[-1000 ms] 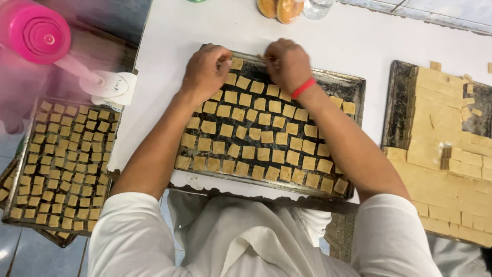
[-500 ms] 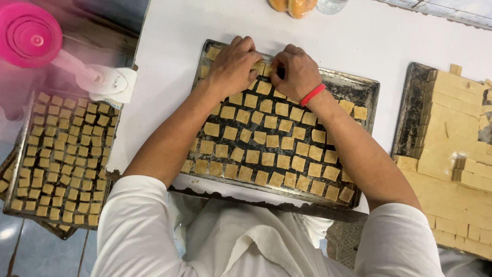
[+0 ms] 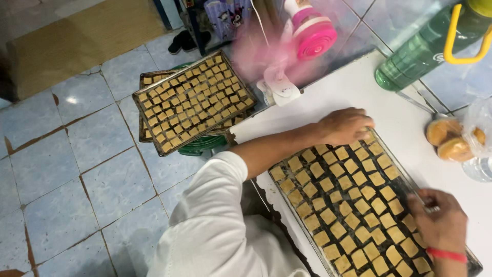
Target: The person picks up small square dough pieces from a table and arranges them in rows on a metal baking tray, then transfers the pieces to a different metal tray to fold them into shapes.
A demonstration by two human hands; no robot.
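Observation:
A dark metal baking tray (image 3: 288,206) filled with rows of small tan dough squares (image 3: 353,205) lies on the white table (image 3: 353,84). My left hand (image 3: 344,125) is curled over the tray's far left corner. At the tray's right edge is my right hand (image 3: 441,221), blurred, with a red band on its wrist and its fingers closed on the rim. My white sleeve and lap fill the bottom middle of the view.
To the left, two stacked trays of dough squares (image 3: 192,100) sit on a green stool (image 3: 205,144) above the tiled floor (image 3: 77,154). A pink fan (image 3: 312,31), a green bottle (image 3: 417,51) and bagged round buns (image 3: 451,139) stand near the table's edges.
My hands have parted from the tray's far edge to its two ends. The view has swung left, so the stacked trays and the floor now show.

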